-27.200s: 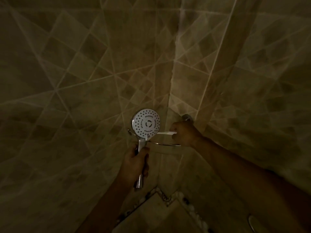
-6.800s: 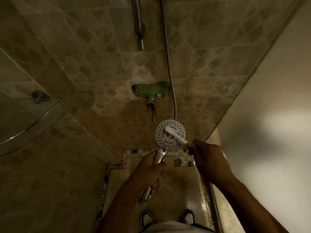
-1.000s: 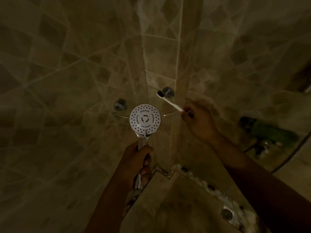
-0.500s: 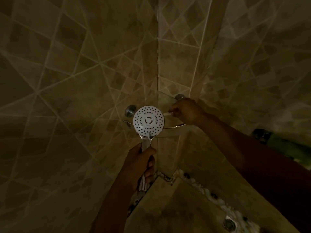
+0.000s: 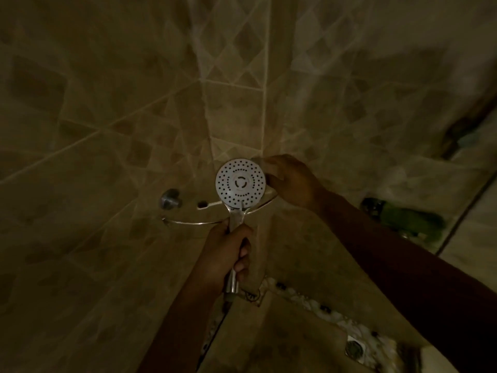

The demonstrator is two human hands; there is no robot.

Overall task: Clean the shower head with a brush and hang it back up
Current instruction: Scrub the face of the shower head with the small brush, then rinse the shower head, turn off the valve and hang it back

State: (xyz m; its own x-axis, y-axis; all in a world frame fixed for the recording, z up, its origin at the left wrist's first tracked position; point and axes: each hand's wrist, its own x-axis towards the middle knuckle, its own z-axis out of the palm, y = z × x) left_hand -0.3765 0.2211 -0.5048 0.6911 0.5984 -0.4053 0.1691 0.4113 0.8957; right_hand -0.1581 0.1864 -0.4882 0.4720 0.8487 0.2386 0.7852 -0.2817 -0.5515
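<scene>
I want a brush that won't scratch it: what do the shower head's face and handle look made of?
The shower head's face looks like matte white plastic: flat, no glare, dotted with dark nozzle holes. The handle, gripped by the left hand, looks chrome-finished, with bright mirror-like highlights; whether metal or plated plastic cannot be told. The dim light leaves both uncertain.

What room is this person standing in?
Most likely a bathroom shower corner: the left hand holds a shower head, tiled walls meet behind it, and a floor drain shows.
</scene>
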